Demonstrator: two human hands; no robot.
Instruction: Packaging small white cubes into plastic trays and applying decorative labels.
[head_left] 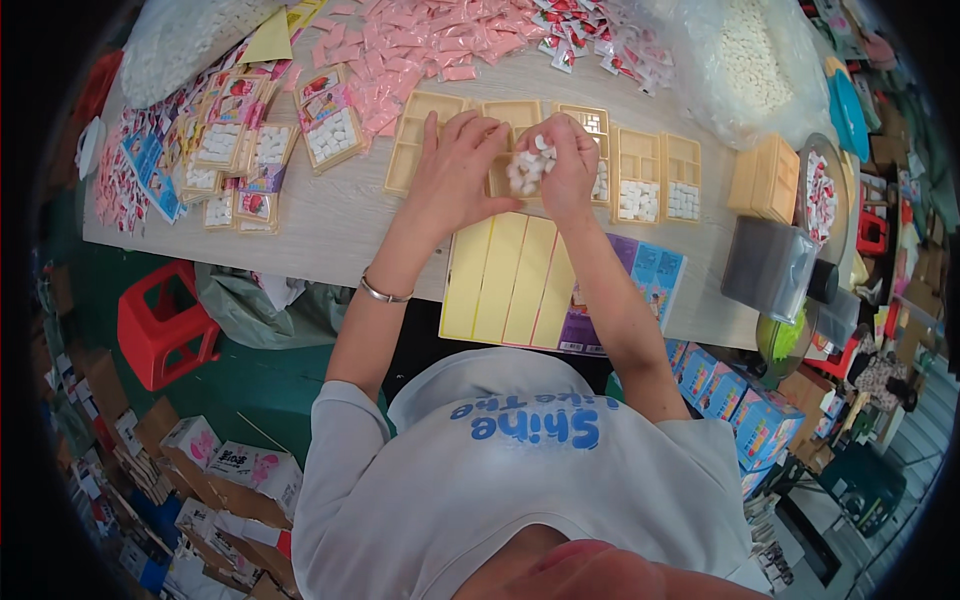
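Note:
My right hand (570,165) is closed around several small white candies (541,148), some showing at its fingertips. Below them, more white pieces (524,176), blurred, lie in or fall into a compartment of a cream plastic tray (500,188). My left hand (460,170) rests over the left side of that tray, fingers spread and thumb stretched along the near edge. At its left lies another cream tray (432,112) with bare compartments. To the right of my right hand stand trays partly filled with white pieces, such as one tray (639,165) and a narrower one (683,170).
Pink sachets (400,50) are heaped at the back. A bag of white candies (755,60) sits back right, near stacked cream trays (765,180). Filled packs (225,145) are piled left. Yellow card sheets (505,280) overhang the front edge. A red stool (165,325) stands left.

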